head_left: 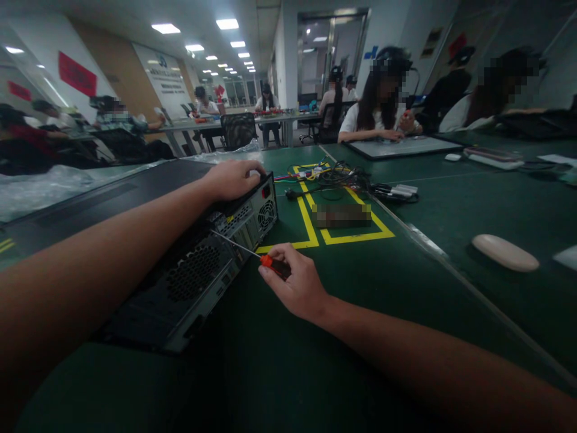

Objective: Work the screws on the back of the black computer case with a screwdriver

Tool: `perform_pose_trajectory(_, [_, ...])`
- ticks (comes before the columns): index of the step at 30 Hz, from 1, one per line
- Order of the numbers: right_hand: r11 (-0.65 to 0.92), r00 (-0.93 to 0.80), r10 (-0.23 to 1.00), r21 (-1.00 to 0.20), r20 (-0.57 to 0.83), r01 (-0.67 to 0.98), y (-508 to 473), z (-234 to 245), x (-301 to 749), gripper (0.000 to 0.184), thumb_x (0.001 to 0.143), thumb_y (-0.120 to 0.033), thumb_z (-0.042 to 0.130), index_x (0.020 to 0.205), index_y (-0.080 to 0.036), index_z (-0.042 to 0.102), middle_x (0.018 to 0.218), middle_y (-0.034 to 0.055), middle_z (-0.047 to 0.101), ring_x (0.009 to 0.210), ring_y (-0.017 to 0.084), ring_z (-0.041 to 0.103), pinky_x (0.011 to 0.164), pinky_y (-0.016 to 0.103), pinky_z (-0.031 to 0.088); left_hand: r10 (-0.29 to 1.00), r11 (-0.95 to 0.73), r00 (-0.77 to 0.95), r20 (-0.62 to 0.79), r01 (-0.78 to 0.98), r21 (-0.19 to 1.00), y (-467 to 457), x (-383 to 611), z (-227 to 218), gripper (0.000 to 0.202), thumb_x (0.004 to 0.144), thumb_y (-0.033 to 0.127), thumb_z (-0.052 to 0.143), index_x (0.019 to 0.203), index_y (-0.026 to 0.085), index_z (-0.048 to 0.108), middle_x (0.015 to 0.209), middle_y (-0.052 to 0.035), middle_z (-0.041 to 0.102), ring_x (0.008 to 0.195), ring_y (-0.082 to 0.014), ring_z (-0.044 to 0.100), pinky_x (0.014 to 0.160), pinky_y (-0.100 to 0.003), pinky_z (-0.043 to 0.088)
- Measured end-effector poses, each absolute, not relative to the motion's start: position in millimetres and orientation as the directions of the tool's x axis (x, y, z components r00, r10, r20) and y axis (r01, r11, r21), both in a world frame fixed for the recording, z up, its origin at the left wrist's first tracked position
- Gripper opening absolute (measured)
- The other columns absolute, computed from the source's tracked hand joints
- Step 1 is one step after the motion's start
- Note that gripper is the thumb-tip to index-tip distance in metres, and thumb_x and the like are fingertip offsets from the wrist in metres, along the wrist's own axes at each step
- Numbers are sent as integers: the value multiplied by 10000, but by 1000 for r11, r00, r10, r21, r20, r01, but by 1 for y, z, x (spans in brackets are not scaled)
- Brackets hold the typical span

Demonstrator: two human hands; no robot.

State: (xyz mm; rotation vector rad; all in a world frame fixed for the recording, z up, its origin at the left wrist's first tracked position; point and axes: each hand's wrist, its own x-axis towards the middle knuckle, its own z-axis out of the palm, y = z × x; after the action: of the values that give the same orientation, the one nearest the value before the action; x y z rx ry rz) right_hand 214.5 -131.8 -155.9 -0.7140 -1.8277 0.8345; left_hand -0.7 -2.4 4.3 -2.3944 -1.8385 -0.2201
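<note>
A black desktop computer case (144,195) lies on its side on the green table, its rear panel facing me. My left hand (234,179) rests over the case's top near the far rear corner, fingers curled at the edge. In my right hand (297,282) is a screwdriver (270,261) with an orange and dark handle, gripped between thumb and fingers. Its long thin shaft points up and left, the tip meeting the rear panel near the slot area. Whether the tip sits in a screw is too small to tell.
Beyond the case lie tangled cables (347,177) and a blurred block (341,216) within yellow tape markings. A beige oval object (505,252) lies at right. Clear plastic wrap (49,192) is behind the case. Other people sit across the table; one works at a flat panel (401,147).
</note>
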Motion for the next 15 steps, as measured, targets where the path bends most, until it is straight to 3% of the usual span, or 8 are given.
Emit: perform_pose_trajectory(15, [597,-363,772,-792,522,130,-131,-157,215,141,1030,-367,740,1083,-263,662,975,20,769,806,187,699,779,333,575,946,-267,262,192,964,-2,-3,-1,4,607,1031,421,456,1506,247,792,1157,-151,827,1113,-360,760,986,-482,547])
